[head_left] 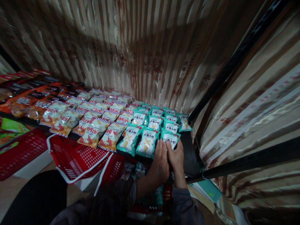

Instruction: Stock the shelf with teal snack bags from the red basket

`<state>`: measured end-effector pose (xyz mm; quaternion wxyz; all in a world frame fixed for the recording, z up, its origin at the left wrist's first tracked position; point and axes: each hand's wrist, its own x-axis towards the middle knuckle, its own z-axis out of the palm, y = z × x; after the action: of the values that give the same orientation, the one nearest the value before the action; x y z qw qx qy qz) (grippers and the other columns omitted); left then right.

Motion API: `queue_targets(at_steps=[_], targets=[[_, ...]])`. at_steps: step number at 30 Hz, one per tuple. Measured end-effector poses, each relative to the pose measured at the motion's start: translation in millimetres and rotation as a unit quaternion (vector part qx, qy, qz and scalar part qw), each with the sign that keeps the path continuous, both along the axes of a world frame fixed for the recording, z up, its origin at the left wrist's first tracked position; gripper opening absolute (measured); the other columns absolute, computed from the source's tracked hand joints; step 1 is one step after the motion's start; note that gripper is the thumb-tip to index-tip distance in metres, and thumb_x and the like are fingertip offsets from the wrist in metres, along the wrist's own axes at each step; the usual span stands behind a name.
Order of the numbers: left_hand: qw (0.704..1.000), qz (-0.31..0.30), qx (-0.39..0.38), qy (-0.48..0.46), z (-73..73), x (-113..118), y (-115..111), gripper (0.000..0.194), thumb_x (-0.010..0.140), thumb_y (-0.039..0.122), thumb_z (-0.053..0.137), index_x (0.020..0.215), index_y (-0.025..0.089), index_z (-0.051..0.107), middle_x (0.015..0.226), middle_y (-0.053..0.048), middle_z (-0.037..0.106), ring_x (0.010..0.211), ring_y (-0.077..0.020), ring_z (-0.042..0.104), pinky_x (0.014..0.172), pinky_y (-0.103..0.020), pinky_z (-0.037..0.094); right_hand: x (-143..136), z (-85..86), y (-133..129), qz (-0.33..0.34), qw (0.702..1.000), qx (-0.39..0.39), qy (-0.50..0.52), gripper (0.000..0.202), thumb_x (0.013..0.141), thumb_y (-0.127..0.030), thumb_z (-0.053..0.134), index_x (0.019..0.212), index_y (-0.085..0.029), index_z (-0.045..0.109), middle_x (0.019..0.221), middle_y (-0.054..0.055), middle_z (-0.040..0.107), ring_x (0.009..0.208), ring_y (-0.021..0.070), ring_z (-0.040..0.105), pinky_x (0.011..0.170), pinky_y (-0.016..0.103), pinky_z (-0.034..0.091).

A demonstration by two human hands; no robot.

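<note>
Near the right end of the black shelf point(190, 153), the left hand point(160, 165) and right hand point(176, 155) grip a green bag point(170, 139) by its lower corners, seemingly to steady it in its column. Its label, 小鱼小虾, faces outward, probably for easy reading; lettering on the white-and-orange bags point(113, 135) is less clear.

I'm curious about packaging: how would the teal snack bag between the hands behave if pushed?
The teal snack bag looks puffy, so it probably dents and seems light for its size; its shiny film may slide.
</note>
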<state>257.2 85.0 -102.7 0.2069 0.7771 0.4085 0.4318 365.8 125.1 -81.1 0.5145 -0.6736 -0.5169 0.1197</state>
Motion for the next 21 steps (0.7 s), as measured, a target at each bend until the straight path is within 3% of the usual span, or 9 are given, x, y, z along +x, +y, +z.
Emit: queue_targets(at_steps=[7,13,21], targets=[[0.999,-0.003,0.030,0.013,-5.6,-2.1,-11.9,0.075,0.086,0.001,0.029,0.155,0.008,0.000,0.163,-0.020,0.001,0.150,-0.0306,-0.003,0.119,-0.061,0.022,1.1,5.0,-0.2,-0.004,1.000,0.011,-0.025,0.066,0.080,-0.061,0.056,0.127,-0.015,0.057,0.126,0.017,0.062,0.118,0.0316,0.054,0.102,0.048,0.040],[1.000,-0.011,0.014,0.024,1.7,-0.7,-11.2,0.084,0.083,-0.001,0.033,0.155,0.011,-0.008,0.163,-0.021,-0.002,0.150,-0.0330,-0.003,0.118,-0.064,0.023,4.3,4.7,1.9,-0.011,0.999,0.032,-0.031,0.067,0.079,-0.061,0.057,0.129,-0.016,0.056,0.131,0.018,0.059,0.121,0.0316,0.053,0.103,0.049,0.039],[0.997,-0.003,0.035,0.063,2.3,-5.2,-18.1,0.082,0.085,0.002,0.034,0.154,0.010,-0.008,0.163,-0.021,-0.001,0.150,-0.0338,-0.004,0.118,-0.063,0.024,9.2,-2.8,5.1,0.011,0.999,-0.004,0.041,0.071,0.077,-0.057,0.061,0.133,-0.015,0.054,0.119,0.014,0.067,0.111,0.0286,0.058,0.096,0.043,0.045]])
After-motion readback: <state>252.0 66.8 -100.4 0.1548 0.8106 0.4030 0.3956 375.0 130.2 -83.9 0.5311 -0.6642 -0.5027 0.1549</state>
